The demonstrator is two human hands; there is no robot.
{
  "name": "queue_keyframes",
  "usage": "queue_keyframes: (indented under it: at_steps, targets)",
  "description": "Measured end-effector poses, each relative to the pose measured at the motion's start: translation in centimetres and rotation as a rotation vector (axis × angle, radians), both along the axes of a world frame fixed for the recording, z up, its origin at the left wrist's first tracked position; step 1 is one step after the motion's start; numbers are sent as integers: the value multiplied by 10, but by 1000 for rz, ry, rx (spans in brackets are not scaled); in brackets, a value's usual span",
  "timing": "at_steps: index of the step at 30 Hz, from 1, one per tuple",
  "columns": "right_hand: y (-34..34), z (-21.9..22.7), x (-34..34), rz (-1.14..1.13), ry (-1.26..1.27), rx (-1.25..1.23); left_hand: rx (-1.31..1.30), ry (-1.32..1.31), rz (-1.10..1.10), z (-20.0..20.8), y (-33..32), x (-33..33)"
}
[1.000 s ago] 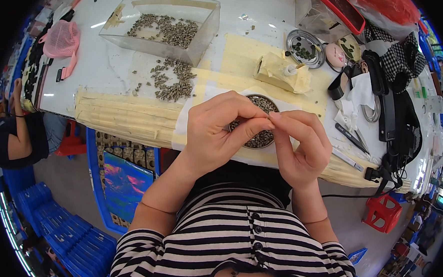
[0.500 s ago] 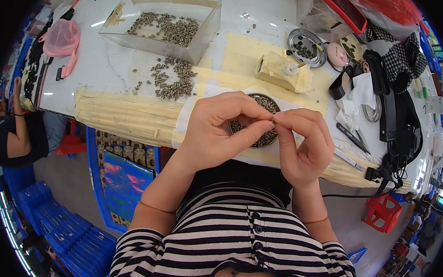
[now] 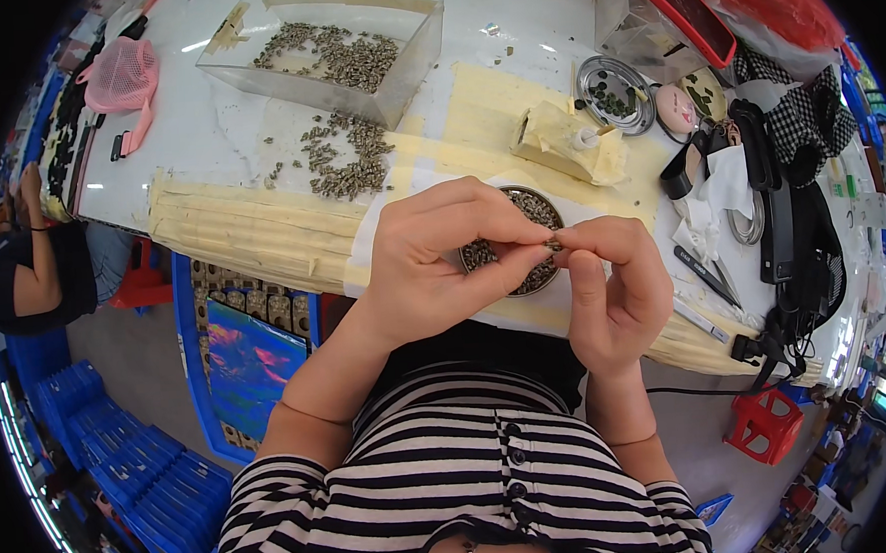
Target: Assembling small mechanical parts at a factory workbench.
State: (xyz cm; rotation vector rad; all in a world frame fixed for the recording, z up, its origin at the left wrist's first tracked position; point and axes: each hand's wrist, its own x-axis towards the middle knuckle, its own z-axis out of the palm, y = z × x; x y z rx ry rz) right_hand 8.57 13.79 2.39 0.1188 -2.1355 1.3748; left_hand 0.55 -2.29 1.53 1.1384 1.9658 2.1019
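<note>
Left of the one clear bin [image 3: 298,88] are one pink mesh piece [image 3: 122,78] and one co-worker [image 3: 38,283]. In front of the bin, to the right, are two hands [image 3: 427,262], one parts-filled dish [image 3: 547,198] and one yellow-wrapped block [image 3: 554,149].

The dish [image 3: 553,202] sits beneath the fingers [image 3: 500,216], right of loose parts [image 3: 349,166] before a bin [image 3: 293,90].

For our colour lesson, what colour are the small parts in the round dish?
The small parts are silvery grey, best in the head view.
</note>
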Motion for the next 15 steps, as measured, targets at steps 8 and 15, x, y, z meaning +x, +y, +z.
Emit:
queue_keyframes:
  at_steps: [8,15]
  targets:
    - [1,-1,4,122,-257,-329,-19,138,47,1,2,3]
    - [1,8,5,230,-327,-511,20,173,16,0,3,3]
